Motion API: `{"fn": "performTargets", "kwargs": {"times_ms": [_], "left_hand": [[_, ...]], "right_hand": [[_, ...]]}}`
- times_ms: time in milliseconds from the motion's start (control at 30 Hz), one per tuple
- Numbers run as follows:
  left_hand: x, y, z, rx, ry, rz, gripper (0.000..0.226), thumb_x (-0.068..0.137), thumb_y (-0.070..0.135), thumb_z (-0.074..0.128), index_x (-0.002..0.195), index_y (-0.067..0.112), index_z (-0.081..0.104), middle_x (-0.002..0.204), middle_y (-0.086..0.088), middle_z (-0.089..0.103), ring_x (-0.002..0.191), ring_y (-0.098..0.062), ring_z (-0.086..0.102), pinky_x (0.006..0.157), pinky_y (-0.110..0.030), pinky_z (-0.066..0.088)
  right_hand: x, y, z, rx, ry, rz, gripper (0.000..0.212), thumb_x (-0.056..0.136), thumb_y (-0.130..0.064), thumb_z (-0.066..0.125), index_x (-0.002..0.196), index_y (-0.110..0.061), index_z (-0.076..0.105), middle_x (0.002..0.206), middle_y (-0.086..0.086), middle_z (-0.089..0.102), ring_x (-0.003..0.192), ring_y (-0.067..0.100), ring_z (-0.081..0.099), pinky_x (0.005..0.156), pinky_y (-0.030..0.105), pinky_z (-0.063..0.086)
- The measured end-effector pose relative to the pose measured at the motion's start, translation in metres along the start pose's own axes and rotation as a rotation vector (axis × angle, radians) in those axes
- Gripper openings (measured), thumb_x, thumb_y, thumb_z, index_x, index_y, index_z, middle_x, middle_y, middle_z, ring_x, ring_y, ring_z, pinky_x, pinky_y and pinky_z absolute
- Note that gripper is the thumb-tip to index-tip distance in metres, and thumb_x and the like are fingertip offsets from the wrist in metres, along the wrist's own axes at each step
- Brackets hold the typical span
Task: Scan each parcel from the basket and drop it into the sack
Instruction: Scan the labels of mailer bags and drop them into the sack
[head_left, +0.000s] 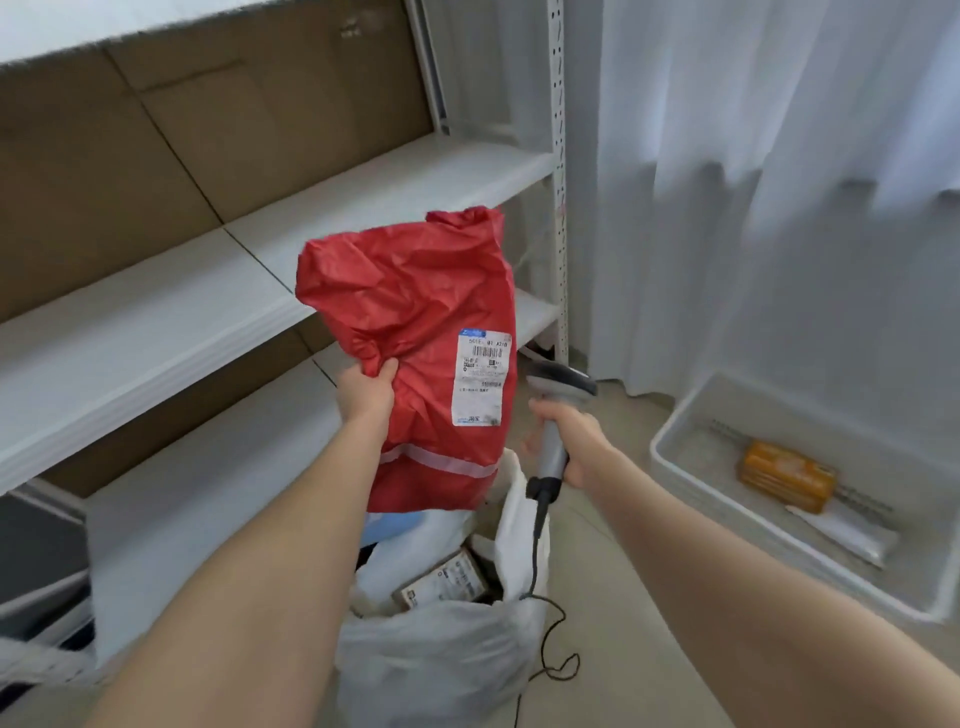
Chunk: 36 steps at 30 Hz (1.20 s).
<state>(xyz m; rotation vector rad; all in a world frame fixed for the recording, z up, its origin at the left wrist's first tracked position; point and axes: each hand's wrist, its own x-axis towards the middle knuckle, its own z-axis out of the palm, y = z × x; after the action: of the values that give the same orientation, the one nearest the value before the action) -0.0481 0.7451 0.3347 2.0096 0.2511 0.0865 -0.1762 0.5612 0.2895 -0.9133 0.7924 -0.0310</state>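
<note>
Your left grip (366, 397) pinches a bunched fold on the left edge of one red parcel (410, 291), holding it upright in the air. Your right grip (574, 441) is curled round the handle of one scanner (558, 397), whose head sits just beside the parcel's right edge. The parcel's one white label (480, 376) faces you. Its top line begins "501E", and the rest is too blurred to read.

Directly under the parcel stands one white sack (441, 654), mouth open. Inside it you can see a brown labelled box (447, 577) and a corner of something blue, the rest being hidden by folds. The scanner's cable (537, 545) trails down beside the sack.

On the floor at right is one white basket (691, 415), cut off at the frame edge. It holds two parcels: an orange one (787, 475) and a flat white one (841, 535).
</note>
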Motion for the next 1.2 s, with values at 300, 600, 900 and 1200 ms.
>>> {"fn": "performTargets", "kwargs": {"times_ms": [300,600,900,1200], "left_hand": [[0.057,-0.193,0.005,0.172,-0.254,-0.375,0.041,0.092,0.02,0.06,0.127,0.0,0.055,0.126,-0.018,0.06,0.114,-0.037,0.056,0.101,-0.043,0.043],[0.096,-0.291,-0.021,0.942,-0.561,-0.475,0.132,0.068,0.028,0.086,0.146,-0.006,-0.014,0.158,-0.019,0.004,0.145,-0.029,0.02,0.114,-0.033,0.023],[0.122,-0.303,-0.04,0.917,-0.245,-0.19,0.038,0.097,0.041,0.043,0.13,0.026,0.055,0.138,-0.014,0.038,0.125,-0.031,0.038,0.104,-0.041,0.03],[0.181,-0.324,-0.077,0.448,-0.032,-0.117,0.053,0.089,-0.007,0.038,0.133,0.017,0.055,0.132,-0.013,0.058,0.12,-0.032,0.054,0.094,-0.028,0.04]], "right_hand": [[0.081,0.111,0.051,-0.097,0.05,0.18,0.049,0.074,-0.018,0.077,0.116,0.0,0.058,0.086,0.015,0.06,0.07,0.029,0.061,0.056,0.037,0.056],[0.125,0.177,0.081,-0.179,0.025,0.341,0.027,0.077,-0.019,0.074,0.097,-0.007,0.059,0.079,0.015,0.059,0.068,0.027,0.058,0.071,0.042,0.053],[0.145,0.236,0.152,-0.256,-0.145,0.378,0.012,0.085,-0.015,0.073,0.089,-0.013,0.062,0.073,0.002,0.056,0.068,0.015,0.056,0.077,0.039,0.053],[0.179,0.334,0.224,-0.316,-0.173,0.357,0.018,0.087,-0.001,0.067,0.083,-0.017,0.06,0.076,-0.001,0.06,0.066,0.007,0.054,0.054,0.012,0.042]]}}
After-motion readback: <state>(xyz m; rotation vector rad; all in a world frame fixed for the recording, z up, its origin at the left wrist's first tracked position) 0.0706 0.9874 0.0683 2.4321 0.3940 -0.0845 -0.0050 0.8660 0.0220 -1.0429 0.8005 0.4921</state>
